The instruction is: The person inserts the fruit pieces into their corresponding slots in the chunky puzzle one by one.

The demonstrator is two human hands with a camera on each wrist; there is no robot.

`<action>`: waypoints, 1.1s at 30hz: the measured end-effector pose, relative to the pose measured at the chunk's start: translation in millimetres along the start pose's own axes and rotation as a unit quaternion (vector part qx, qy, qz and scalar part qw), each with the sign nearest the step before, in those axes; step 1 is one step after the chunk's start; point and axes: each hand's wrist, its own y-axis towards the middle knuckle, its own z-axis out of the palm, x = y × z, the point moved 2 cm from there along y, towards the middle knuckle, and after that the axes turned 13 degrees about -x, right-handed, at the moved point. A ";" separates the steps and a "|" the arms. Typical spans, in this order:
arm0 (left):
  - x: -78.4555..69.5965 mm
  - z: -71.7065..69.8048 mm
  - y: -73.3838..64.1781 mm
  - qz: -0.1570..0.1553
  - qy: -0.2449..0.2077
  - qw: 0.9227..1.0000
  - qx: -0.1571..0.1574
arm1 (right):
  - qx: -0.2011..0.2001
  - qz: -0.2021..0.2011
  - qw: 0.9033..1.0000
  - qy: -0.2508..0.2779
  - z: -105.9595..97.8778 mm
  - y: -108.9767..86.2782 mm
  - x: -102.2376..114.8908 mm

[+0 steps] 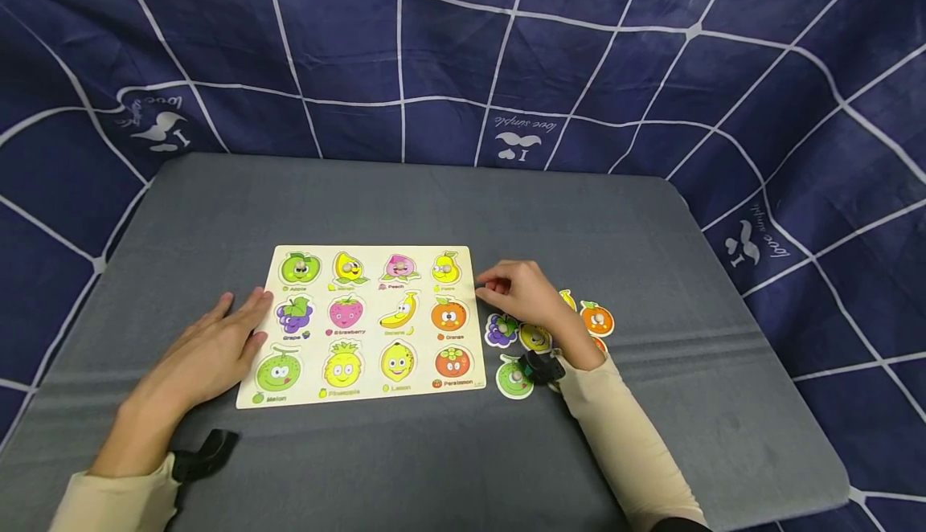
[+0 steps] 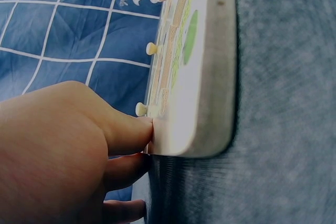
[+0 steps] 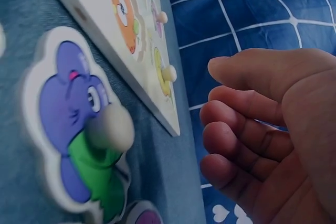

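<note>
- Right hand's (image 1: 531, 295) fingers curl loosely, empty; left hand's (image 1: 217, 351) lie extended, thumb touching the board (image 1: 424, 345).
- Left of right fingers: the board, apparently mid-filling, only its top row knobbed.
- Just nearside: grape (image 1: 499, 329); next move likely calls for pinching its knob (image 3: 116, 128).
- Farther: melon (image 1: 514, 383), orange (image 1: 597, 319); right wrist (image 1: 584, 345) obscures others.

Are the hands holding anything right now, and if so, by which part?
Nothing appears held: the right hand is empty beside the puzzle board, and the left hand only touches that board's left edge.
</note>
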 end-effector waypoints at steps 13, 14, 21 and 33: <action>-0.3 -1.6 0.9 0.002 0.005 1.000 -0.001 | -0.020 -0.012 1.000 -0.002 -5.4 -19.5 -5.5; -0.3 -1.7 0.9 0.004 0.007 1.000 -0.003 | -0.020 -0.012 1.000 -0.002 -5.8 -20.7 -5.8; -0.3 -1.7 -0.2 0.004 0.003 1.000 -0.006 | -0.023 -0.010 1.000 0.004 -8.1 -32.1 -6.0; -0.2 -1.0 0.6 0.004 0.002 1.000 -0.001 | -0.020 0.033 0.999 -0.001 -9.6 -54.5 -6.4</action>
